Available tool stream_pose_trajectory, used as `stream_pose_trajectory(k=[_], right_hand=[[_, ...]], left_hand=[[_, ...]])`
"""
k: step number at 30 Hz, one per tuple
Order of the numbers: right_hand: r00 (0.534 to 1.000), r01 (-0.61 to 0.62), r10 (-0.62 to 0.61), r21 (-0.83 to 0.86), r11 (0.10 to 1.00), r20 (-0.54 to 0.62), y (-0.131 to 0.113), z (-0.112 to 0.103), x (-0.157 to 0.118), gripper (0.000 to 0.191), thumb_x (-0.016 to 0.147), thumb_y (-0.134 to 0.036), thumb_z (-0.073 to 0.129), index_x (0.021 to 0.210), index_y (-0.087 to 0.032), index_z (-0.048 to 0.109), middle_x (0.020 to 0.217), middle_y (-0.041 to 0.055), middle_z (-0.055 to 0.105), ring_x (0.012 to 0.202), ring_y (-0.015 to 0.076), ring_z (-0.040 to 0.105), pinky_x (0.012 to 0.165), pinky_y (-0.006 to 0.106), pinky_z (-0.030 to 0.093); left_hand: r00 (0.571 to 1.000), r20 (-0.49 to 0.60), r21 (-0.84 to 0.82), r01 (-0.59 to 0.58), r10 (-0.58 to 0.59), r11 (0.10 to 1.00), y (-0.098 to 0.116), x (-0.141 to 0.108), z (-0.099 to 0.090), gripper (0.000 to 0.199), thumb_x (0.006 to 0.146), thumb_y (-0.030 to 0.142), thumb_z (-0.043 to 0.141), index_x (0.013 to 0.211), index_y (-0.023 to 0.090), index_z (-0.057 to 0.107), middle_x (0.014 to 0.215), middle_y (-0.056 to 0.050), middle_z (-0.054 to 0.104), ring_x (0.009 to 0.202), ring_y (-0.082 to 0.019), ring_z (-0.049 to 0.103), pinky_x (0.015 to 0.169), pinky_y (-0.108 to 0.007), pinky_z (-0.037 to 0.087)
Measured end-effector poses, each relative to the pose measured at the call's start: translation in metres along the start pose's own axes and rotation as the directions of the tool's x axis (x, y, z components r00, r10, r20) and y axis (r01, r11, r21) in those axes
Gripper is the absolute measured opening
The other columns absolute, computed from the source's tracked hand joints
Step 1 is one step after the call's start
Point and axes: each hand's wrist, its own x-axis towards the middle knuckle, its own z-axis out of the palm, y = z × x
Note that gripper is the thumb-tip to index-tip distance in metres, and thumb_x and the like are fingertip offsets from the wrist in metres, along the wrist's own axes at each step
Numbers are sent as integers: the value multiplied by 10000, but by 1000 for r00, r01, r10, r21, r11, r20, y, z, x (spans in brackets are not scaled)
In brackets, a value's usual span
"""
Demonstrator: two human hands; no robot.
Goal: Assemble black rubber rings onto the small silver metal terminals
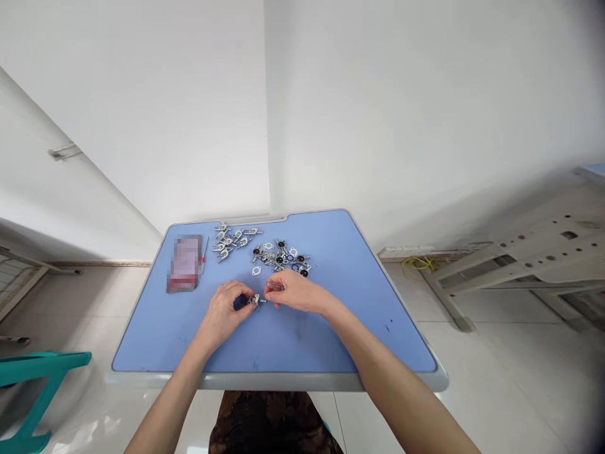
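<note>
Metal fitting (254, 301) is held low over the middle of the blue tabletop (302, 343). Far left lies a blurry red packet (185, 263). Next, metal bits (229, 241) sit in a heap. The left hand (222, 317) pinches the fitting. The right hand (295, 291) is just beside it, fingers pinched on something too small to tell. Behind it are more metal bits (271, 257) and black rings (300, 258).

Left hand (222, 313) gripping a small metal fitting (254, 301), right hand (297, 291) just beside it, above a blue tabletop (302, 340); scattered metal brackets and washers (281, 257) and a blurred packet (185, 263) lie farther along.
</note>
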Motion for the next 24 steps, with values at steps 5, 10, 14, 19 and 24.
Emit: stream_pose_trajectory(k=[5, 10, 14, 19, 24], right_hand=[[996, 5, -9, -48, 999, -92, 2, 4, 3, 145, 745, -233, 486, 658, -155, 570, 585, -22, 583, 541, 95, 473, 500, 207, 336], [993, -7, -5, -102, 995, -115, 3, 6, 5, 136, 738, -214, 497, 628, -157, 552, 560, -23, 561, 541, 100, 477, 503, 213, 323], [990, -15, 1, -97, 995, -144, -1, 5, 5, 183, 755, -254, 520, 599, -157, 528, 557, -29, 521, 541, 97, 446, 517, 222, 310], [985, 17, 31, 273, 962, -171, -8, -4, 1, 210, 811, -339, 466, 729, -166, 551, 677, -23, 509, 502, 73, 355, 476, 218, 274], [987, 103, -16, 542, 834, -162, -15, -10, -3, 251, 843, -377, 471, 760, -162, 571, 726, -8, 508, 536, 73, 408, 522, 225, 343]], left_hand=[[1000, 4, 42, -17, 17, 999, -1, -1, -1, 93, 797, 197, 594, 882, 208, 632, 900, -23, 643, 879, -179, 567, 824, -338, 432], [1000, -10, 37, -28, 28, 999, -3, -1, 0, 96, 810, 219, 596, 889, 212, 650, 921, -31, 648, 895, -184, 571, 836, -344, 432], [1000, -26, 20, -10, 10, 1000, -6, 0, -2, 110, 806, 224, 608, 900, 217, 664, 921, -32, 647, 903, -186, 574, 843, -343, 436], [1000, -9, 23, 2, -1, 1000, -6, 2, -3, 102, 801, 228, 623, 891, 218, 671, 939, -32, 652, 934, -195, 574, 856, -350, 425], [1000, 20, 65, -20, 19, 998, -4, 5, -2, 106, 806, 214, 628, 906, 228, 659, 947, -20, 656, 931, -199, 567, 875, -374, 396]])
